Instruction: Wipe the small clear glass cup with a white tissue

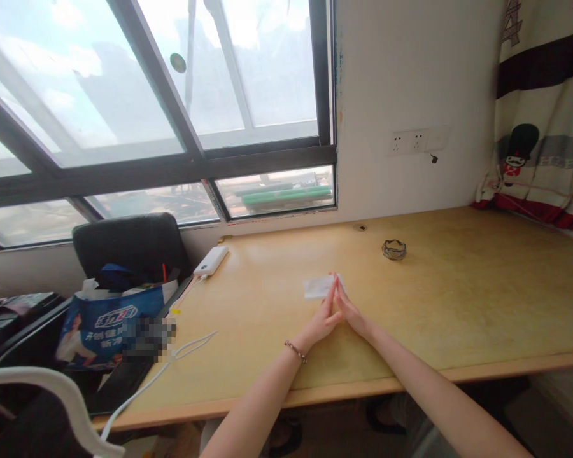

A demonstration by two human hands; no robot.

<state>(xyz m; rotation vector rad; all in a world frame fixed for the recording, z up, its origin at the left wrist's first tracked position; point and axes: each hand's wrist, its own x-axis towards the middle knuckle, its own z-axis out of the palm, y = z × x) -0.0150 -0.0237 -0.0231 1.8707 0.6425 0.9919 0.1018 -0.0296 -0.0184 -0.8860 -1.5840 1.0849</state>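
Left hand and right hand meet on the bench, each grip flat with fingers straight, pinching nothing. Paper lies under the fingertips. An ashtray sits beyond the grip, to its right.

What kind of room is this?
Most likely a home study or bedroom corner: a long wooden desk below a big window, wall sockets above the desktop, and a cartoon-print curtain at the right.

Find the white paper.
Head view: the white paper lies on the desk, touched by the left hand and right hand, left of the glass dish.
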